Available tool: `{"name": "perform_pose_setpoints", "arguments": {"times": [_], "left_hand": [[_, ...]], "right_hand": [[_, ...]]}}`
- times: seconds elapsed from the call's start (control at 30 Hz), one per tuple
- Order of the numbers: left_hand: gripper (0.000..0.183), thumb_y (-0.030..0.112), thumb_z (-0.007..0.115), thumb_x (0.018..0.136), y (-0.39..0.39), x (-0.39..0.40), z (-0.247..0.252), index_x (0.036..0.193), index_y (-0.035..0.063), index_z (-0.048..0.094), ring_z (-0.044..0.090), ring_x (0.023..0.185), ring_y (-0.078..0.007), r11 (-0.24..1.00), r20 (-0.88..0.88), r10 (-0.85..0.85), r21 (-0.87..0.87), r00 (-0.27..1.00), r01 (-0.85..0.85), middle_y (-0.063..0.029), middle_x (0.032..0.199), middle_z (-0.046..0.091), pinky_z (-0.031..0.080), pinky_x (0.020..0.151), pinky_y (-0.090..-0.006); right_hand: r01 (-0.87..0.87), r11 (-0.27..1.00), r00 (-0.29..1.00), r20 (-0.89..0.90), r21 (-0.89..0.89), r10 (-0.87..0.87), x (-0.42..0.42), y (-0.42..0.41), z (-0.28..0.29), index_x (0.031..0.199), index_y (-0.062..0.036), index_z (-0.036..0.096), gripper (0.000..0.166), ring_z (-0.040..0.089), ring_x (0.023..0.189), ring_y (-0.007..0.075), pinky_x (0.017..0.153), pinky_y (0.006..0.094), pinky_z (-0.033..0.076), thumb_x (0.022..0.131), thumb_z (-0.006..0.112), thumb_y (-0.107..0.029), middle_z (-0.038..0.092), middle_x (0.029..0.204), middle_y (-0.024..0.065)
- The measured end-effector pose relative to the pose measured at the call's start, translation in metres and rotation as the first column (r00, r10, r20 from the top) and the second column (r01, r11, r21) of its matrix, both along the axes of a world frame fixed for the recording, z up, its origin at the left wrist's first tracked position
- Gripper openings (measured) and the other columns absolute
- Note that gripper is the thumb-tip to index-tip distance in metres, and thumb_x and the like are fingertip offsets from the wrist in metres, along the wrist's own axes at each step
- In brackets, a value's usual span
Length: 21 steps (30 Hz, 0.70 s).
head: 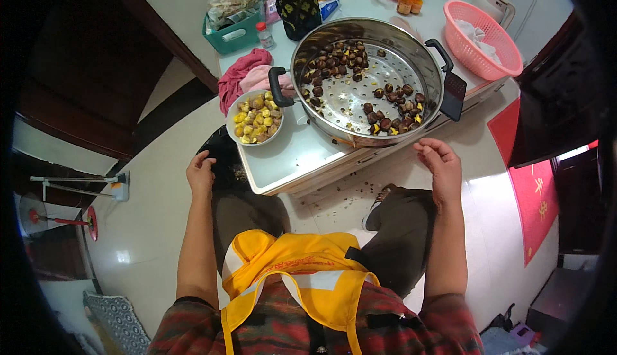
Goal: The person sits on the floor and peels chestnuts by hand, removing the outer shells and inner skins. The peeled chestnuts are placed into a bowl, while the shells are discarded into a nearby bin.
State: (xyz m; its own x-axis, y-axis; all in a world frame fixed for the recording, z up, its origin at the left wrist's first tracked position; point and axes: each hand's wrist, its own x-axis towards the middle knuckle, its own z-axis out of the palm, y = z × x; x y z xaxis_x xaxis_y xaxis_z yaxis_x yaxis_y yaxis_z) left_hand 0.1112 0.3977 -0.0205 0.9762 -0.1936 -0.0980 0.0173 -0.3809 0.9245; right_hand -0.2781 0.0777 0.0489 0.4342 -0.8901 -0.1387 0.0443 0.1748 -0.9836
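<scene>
My left hand (200, 172) hangs beside the table's left corner, loosely curled, with no object visible in it. Below and beside it is a black bag-lined bin (224, 162) with scraps inside. My right hand (441, 164) is off the table's front edge, near a large steel steamer pot (366, 140). Its thumb and fingertips are close together; whether something small is between them is hidden. Inside the pot, dark brown chestnuts (340, 61) with split shells lie in two groups on the perforated base. A white bowl (255, 143) of peeled yellow chestnuts (258, 116) stands left of the pot.
Pink cloths (246, 75) lie behind the bowl. A smartphone (453, 95) leans at the pot's right side, near a pink plastic basket (482, 51). Behind are a teal basket (236, 37), a covered jar (299, 13) and small orange jars (409, 3). Shell bits (332, 203) litter the floor.
</scene>
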Motion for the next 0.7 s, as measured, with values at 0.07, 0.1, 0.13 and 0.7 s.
{"name": "perform_pose_setpoints", "arguments": {"times": [0.07,0.1,0.13,0.7], "left_hand": [[0.021,0.008,0.057,0.086,-0.005,0.001,-0.002,0.106,0.0026,0.061,0.044,0.045,-0.0061,1.000,-0.029,0.007,-0.003,1.000,-0.007,-0.0031,0.078,0.064,0.035,0.039,-0.0195],[0.021,0.010,0.057,0.086,-0.007,0.002,-0.003,0.105,0.0029,0.062,0.043,0.043,-0.0058,1.000,-0.015,0.007,0.000,1.000,-0.007,-0.0033,0.077,0.064,0.033,0.038,-0.0195],[0.020,0.012,0.058,0.087,-0.008,0.003,-0.003,0.104,0.0031,0.062,0.042,0.042,-0.0055,1.000,-0.030,0.013,-0.014,0.999,-0.014,-0.0035,0.075,0.064,0.031,0.037,-0.0194],[0.019,0.026,0.055,0.092,-0.018,0.011,0.009,0.090,0.0082,0.063,0.036,0.040,-0.0029,0.986,-0.146,0.064,-0.146,0.987,-0.086,0.0044,0.055,0.048,0.024,0.035,-0.0178]], "right_hand": [[0.006,0.996,0.998,-0.063,-0.090,-0.012,0.001,-0.013,0.009,0.101,0.0026,0.061,0.016,0.059,0.088,0.0113,0.082,0.0237,0.044,0.088,0.056,-0.005,0.065,0.095,0.0073],[0.019,0.991,0.997,-0.075,-0.136,-0.029,0.003,-0.020,0.012,0.101,0.0023,0.061,0.016,0.059,0.088,0.0114,0.082,0.0236,0.044,0.088,0.056,-0.005,0.065,0.094,0.0070],[0.029,0.983,0.996,-0.079,-0.179,-0.043,0.006,-0.027,0.014,0.101,0.0021,0.061,0.016,0.059,0.089,0.0115,0.082,0.0234,0.044,0.087,0.056,-0.005,0.065,0.094,0.0067],[-0.679,0.619,0.617,-0.764,-0.395,0.189,0.143,-0.137,-0.023,0.103,-0.0006,0.063,0.029,0.061,0.091,0.0324,0.082,0.0350,0.047,0.075,0.064,-0.008,0.064,0.097,0.0192]]}}
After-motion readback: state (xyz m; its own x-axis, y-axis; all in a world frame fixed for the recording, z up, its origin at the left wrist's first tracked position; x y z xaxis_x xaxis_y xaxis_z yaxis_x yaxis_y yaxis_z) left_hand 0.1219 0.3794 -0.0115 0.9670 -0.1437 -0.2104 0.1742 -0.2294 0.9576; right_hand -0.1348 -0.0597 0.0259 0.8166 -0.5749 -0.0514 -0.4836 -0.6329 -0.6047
